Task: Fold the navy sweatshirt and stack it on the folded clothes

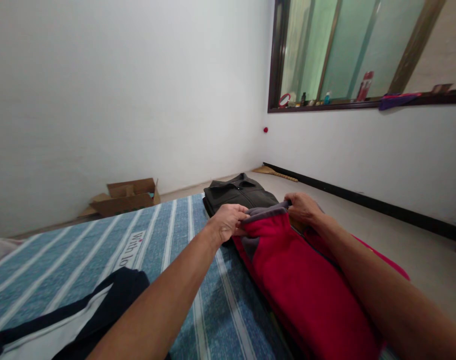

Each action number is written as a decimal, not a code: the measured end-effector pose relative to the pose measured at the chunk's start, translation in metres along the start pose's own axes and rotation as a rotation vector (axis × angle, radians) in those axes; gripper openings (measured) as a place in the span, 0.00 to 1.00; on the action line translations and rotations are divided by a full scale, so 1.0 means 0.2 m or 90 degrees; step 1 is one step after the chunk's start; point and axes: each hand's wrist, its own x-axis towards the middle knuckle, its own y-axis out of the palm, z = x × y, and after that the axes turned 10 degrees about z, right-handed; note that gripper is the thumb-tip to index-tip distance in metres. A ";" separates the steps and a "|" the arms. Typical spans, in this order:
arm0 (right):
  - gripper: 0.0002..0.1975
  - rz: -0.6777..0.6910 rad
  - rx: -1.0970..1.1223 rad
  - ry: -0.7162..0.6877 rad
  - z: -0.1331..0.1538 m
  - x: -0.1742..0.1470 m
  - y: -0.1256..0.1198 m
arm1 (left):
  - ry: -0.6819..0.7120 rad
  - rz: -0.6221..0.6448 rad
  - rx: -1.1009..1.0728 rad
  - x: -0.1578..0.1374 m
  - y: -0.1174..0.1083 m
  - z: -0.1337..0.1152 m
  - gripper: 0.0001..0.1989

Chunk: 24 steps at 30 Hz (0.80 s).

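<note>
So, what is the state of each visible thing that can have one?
Red jacket: held by its grey edge
Left hand: closed on that edge
Right hand: closed on that edge
Dark jacket: folded, flat
Navy garment: loose, partly out of view
Striped sheet: spread, partly covered
Cardboard box: open
Broom: lying down
Red bottle: standing
Window: unclear whether open

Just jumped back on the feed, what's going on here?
A person holds a red jacket by its grey collar, with the left hand and right hand apart. It lies on a striped bed. A folded dark jacket lies just beyond; a navy-and-white garment lies to the left.
</note>
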 end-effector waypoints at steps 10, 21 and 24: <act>0.13 -0.062 0.393 -0.269 0.11 -0.24 -0.15 | 0.056 -0.062 0.008 -0.02 0.02 0.01 0.08; 0.06 -0.158 -0.016 -0.341 0.18 -0.39 0.02 | 0.042 -0.115 -0.120 -0.01 0.06 0.02 0.10; 0.10 -0.238 -0.126 -0.425 0.19 -0.44 0.05 | 0.034 -0.075 -0.183 0.00 0.05 0.02 0.11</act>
